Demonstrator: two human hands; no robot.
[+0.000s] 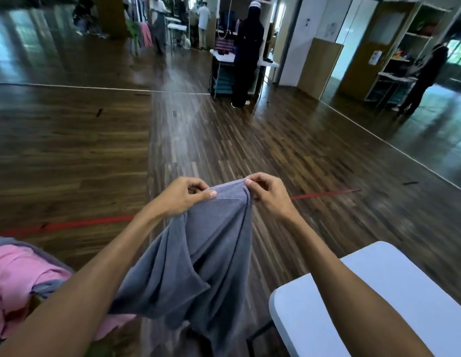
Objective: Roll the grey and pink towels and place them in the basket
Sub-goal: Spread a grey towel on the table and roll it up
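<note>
A grey towel [198,258] hangs in the air in front of me, bunched and draped downward. My left hand [183,195] pinches its top edge on the left. My right hand [266,193] pinches the same edge on the right, close beside the other hand. A pink towel [20,276] lies crumpled at the lower left, with a bit of grey cloth over it. No basket shows in the view.
A white table [378,292] fills the lower right, under my right forearm. Dark wooden floor with a red line [77,224] stretches ahead. A person [247,55] stands at a white table with stacked cloth further off, another person [425,76] at the right.
</note>
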